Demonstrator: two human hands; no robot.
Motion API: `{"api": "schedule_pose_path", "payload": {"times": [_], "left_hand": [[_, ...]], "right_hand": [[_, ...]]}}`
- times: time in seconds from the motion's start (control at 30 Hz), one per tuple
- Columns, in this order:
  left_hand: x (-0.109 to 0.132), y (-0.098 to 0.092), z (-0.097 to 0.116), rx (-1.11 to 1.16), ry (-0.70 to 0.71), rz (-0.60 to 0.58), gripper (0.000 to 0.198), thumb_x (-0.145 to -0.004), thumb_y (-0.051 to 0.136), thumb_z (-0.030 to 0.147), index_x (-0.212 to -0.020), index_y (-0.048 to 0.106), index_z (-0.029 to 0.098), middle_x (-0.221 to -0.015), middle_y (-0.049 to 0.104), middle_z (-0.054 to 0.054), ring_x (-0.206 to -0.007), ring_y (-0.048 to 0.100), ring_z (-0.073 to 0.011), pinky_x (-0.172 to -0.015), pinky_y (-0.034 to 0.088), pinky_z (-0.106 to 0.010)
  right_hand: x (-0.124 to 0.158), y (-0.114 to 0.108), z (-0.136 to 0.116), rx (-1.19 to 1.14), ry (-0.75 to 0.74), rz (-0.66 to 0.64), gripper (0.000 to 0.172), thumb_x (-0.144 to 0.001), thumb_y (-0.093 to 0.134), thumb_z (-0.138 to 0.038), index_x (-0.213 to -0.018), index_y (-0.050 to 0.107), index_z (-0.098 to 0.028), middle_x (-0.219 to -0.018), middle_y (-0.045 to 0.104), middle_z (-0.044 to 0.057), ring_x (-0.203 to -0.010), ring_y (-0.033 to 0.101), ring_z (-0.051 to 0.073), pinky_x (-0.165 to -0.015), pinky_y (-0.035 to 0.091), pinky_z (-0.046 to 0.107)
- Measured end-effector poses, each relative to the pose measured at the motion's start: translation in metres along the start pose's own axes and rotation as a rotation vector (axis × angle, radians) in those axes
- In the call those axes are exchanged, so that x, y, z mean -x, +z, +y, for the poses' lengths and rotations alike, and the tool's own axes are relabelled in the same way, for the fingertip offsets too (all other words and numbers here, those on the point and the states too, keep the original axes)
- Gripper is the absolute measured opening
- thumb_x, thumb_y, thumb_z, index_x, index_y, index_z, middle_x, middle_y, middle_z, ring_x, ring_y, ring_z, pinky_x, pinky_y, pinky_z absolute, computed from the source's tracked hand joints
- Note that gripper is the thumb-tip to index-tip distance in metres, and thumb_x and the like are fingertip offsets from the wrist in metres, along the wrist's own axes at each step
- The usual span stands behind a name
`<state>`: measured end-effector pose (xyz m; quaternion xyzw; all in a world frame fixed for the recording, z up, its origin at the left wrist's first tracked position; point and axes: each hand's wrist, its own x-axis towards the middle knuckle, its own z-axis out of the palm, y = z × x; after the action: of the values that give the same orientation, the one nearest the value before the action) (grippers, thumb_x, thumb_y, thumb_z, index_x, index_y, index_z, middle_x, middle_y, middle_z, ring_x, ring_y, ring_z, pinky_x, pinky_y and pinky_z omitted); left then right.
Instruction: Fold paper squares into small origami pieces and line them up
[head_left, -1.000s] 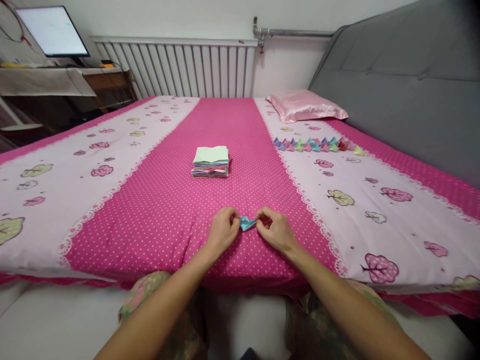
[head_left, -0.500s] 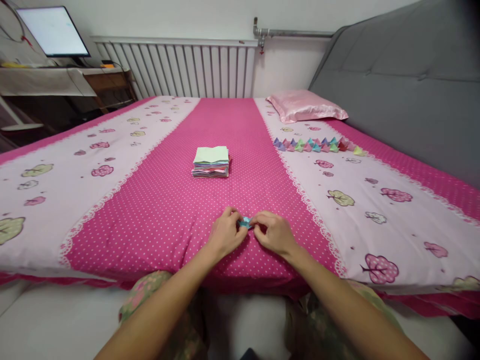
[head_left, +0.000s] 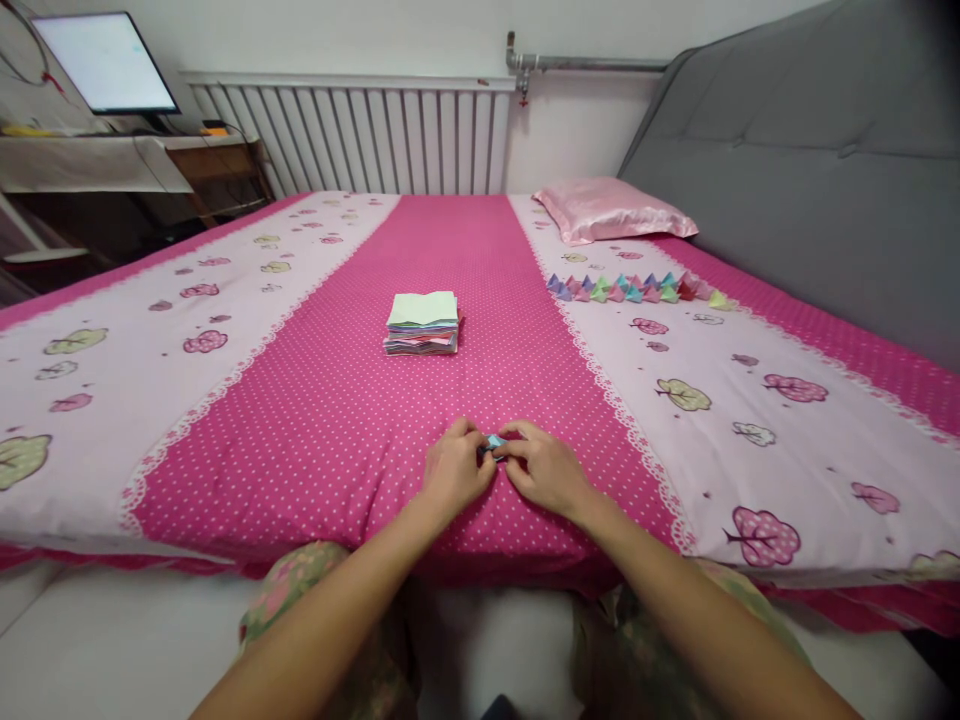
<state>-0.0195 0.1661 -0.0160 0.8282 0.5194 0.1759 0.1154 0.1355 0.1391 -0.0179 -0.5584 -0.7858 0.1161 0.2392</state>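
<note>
A small folded piece of blue paper [head_left: 495, 442] lies between my hands, low over the pink dotted part of the bedspread [head_left: 345, 430]. My left hand [head_left: 456, 465] pinches its left side with thumb and fingers. From the right, my right hand [head_left: 546, 466] grips the other side, its fingertips close to those of the left. The fingers cover much of the paper, so its exact folded shape is hidden. Beyond the hands stands a stack of coloured paper sheets [head_left: 422, 324], pale green on top.
Several small folded paper pieces [head_left: 622, 289] in mixed colours stand in rows at the right, with a yellow one [head_left: 720, 300] at the end. Behind them rests a pink pillow [head_left: 611, 210] near the grey headboard [head_left: 810, 150]. A radiator [head_left: 360, 135] lines the far wall.
My right hand's fingers have shifted slightly left over the blue paper, covering more of its near side. Both hands still hold it in about the same place.
</note>
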Motion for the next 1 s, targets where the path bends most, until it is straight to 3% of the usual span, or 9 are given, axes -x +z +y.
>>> {"api": "schedule_pose_path", "payload": {"times": [0.23,0.4,0.6,0.77,1.0], "left_hand": [[0.002,0.001,0.006,0.014,-0.066,0.042,0.015,-0.076,0.049,0.021,-0.075,0.063,0.017,-0.084,0.058,-0.005,-0.074,0.055,-0.0151,-0.065,0.040,-0.025],[0.001,0.001,0.006,0.045,-0.101,0.031,0.016,-0.076,0.050,0.022,-0.076,0.065,0.018,-0.083,0.059,-0.004,-0.074,0.055,-0.0146,-0.066,0.040,-0.025],[0.001,0.001,0.006,0.063,-0.095,0.032,0.018,-0.075,0.049,0.021,-0.078,0.067,0.018,-0.082,0.059,-0.004,-0.073,0.055,-0.0145,-0.067,0.041,-0.025],[0.000,0.003,0.005,0.078,-0.074,0.048,0.017,-0.074,0.048,0.018,-0.076,0.065,0.016,-0.080,0.058,-0.005,-0.076,0.055,-0.0152,-0.070,0.042,-0.025],[0.000,0.004,0.004,0.068,-0.054,0.049,0.016,-0.073,0.048,0.016,-0.078,0.063,0.015,-0.078,0.055,-0.005,-0.074,0.054,-0.0154,-0.069,0.042,-0.026]], "right_hand": [[-0.005,0.002,0.000,-0.092,0.126,0.095,0.021,-0.079,0.051,-0.029,-0.072,0.069,-0.020,-0.080,0.066,0.003,-0.069,0.058,0.013,-0.065,0.043,0.023],[-0.007,0.004,-0.002,-0.078,0.195,0.124,0.011,-0.073,0.056,-0.024,-0.073,0.066,-0.020,-0.068,0.063,0.001,-0.060,0.055,0.013,-0.058,0.040,0.023],[-0.008,0.009,-0.004,-0.047,0.159,0.061,0.019,-0.076,0.055,-0.024,-0.089,0.068,-0.024,-0.089,0.067,0.001,-0.075,0.059,0.014,-0.067,0.042,0.024],[-0.007,0.011,-0.004,0.088,0.134,0.008,0.019,-0.084,0.050,-0.028,-0.090,0.068,-0.025,-0.093,0.066,0.002,-0.083,0.059,0.015,-0.069,0.041,0.024],[-0.009,0.010,-0.007,0.061,0.113,-0.001,0.020,-0.085,0.049,-0.029,-0.091,0.067,-0.025,-0.098,0.064,0.002,-0.085,0.059,0.014,-0.068,0.042,0.023]]}}
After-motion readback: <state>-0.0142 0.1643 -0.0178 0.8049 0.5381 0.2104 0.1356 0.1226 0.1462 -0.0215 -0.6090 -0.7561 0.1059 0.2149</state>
